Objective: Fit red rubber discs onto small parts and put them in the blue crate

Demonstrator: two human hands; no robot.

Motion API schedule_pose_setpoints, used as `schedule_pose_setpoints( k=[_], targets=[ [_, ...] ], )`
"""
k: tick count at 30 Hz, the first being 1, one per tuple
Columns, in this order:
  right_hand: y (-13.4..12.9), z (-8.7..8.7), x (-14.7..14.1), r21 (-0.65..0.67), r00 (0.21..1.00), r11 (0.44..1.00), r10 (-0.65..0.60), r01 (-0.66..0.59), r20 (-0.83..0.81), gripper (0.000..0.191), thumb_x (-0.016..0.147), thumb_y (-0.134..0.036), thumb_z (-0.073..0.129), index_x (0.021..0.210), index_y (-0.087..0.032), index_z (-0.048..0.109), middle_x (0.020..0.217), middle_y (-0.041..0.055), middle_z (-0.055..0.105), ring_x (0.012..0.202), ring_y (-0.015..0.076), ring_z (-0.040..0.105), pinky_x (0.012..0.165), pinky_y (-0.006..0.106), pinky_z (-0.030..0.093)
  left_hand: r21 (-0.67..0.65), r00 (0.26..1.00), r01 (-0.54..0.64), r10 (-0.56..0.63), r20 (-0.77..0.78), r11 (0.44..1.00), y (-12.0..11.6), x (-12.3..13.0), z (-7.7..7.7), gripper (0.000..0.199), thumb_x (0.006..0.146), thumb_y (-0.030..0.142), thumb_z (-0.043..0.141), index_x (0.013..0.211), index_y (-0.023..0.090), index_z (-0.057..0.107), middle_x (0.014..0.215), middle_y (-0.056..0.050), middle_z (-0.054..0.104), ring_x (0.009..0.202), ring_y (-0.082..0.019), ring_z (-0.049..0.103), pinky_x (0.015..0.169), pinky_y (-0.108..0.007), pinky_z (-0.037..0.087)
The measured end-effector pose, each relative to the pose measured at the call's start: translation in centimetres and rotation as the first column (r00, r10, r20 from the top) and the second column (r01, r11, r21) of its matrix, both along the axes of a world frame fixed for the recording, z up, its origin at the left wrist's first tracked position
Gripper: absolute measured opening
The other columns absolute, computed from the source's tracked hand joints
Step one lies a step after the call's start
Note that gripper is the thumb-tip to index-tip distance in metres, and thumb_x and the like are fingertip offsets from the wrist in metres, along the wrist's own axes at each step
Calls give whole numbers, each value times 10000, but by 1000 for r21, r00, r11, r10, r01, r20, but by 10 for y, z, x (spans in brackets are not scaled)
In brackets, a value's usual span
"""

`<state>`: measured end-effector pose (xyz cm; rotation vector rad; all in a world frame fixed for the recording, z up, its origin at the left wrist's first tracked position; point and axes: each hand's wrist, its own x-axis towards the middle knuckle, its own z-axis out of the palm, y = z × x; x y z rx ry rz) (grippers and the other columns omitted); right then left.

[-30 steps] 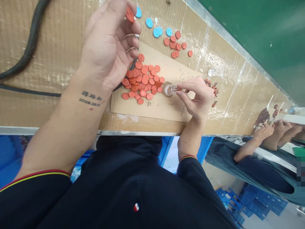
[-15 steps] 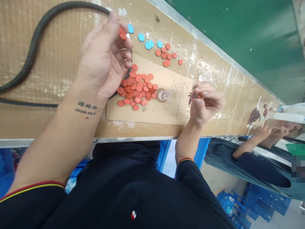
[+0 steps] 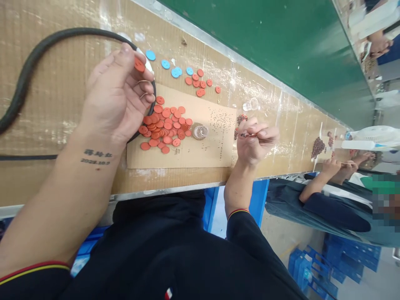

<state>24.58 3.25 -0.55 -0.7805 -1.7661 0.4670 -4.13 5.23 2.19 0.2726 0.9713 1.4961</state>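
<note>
My left hand pinches a red round disc with small slots between thumb and forefinger, its other fingers loosely curled. It hovers beside a pile of similar red discs on a flat cardboard sheet. My right hand is closed in a pinch on a small red-and-dark piece, partly hidden by the fingers. Just behind that hand lies a little heap of similar pieces. On the sheet between my hands stands a small clear container, with tiny dark specks scattered to its right.
Several blue discs and more red discs lie behind the sheet. A thick black cable loops across the left. Clear round pieces sit farther back. At right, a co-worker's hands are near a dark reddish heap.
The view has shifted, so the table's contents appear farther left and lower. My right hand has drawn slightly away from the little heap, still pinching. My left hand keeps its red disc.
</note>
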Motion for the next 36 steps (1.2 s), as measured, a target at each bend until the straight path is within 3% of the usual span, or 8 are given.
schedule_pose_setpoints(
  k=[5, 10, 15, 18, 23, 27, 30, 36],
  targets=[
    [-1, -4, 4, -18, 999, 999, 40, -40, -20, 203, 1035, -582, 524, 1237, -562, 517, 857, -60, 621, 666, 174, 571, 584, 340, 505, 42, 1000, 16, -15, -12, 999, 1, 1, -4, 452, 1043, 436, 610, 678, 198, 728, 705, -43, 600, 534, -118, 497, 463, -234, 420],
    [-2, 6, 3, -15, 991, 993, -115, 117, 72, 200, 1007, -598, 580, 1088, -424, 637, 823, -47, 670, 697, 172, 652, 598, 357, 537, 29, 1000, 22, -22, -3, 999, 0, 1, -2, 453, 1059, 389, 591, 676, 196, 737, 682, -39, 608, 530, -109, 510, 459, -207, 430],
    [1, 20, 11, -133, 943, 967, -171, 216, 287, 85, 944, -395, 753, 970, -318, 776, 858, -40, 805, 725, 140, 702, 630, 319, 560, -1, 1000, -10, 10, 5, 1000, 0, 2, 1, 506, 1075, 414, 546, 656, 195, 729, 682, -39, 600, 523, -108, 495, 450, -212, 418],
    [5, 21, 20, -221, 902, 933, -180, 283, 392, 55, 909, -322, 777, 944, -291, 807, 870, -30, 834, 681, 121, 690, 630, 295, 563, 17, 1000, 23, -23, -6, 1000, -1, 1, 2, 464, 1057, 439, 581, 684, 204, 726, 713, -42, 607, 543, -123, 490, 474, -237, 429],
    [9, 16, 33, -294, 876, 887, -207, 356, 436, 149, 827, -220, 796, 969, -266, 799, 826, -39, 819, 729, 133, 733, 636, 274, 565, -9, 1000, 18, -18, -3, 1000, 0, 0, 4, 465, 1076, 386, 542, 702, 172, 718, 716, -39, 589, 542, -118, 484, 470, -242, 415],
    [7, 19, 33, -369, 849, 845, -170, 386, 500, 73, 830, -206, 775, 886, -250, 792, 829, -43, 817, 650, 109, 667, 644, 279, 562, -12, 1000, 26, -26, 1, 1000, 1, -2, 5, 428, 1050, 392, 611, 691, 178, 705, 703, -29, 600, 550, -121, 481, 490, -249, 408],
    [5, 23, 29, -418, 843, 822, -133, 388, 521, 123, 838, -171, 746, 887, -260, 814, 879, -33, 836, 710, 126, 693, 706, 306, 583, -10, 999, 52, -52, -9, 999, 0, -3, 5, 368, 1028, 365, 659, 716, 173, 697, 701, -16, 609, 562, -119, 487, 517, -243, 416],
    [5, 23, 27, -476, 857, 797, -99, 372, 506, 177, 824, -128, 737, 879, -269, 828, 837, -37, 823, 672, 125, 674, 690, 311, 569, 18, 998, 64, -63, -30, 998, 0, -6, 5, 327, 1043, 317, 641, 757, 163, 677, 686, 1, 621, 556, -110, 520, 515, -226, 425]
  ],
)
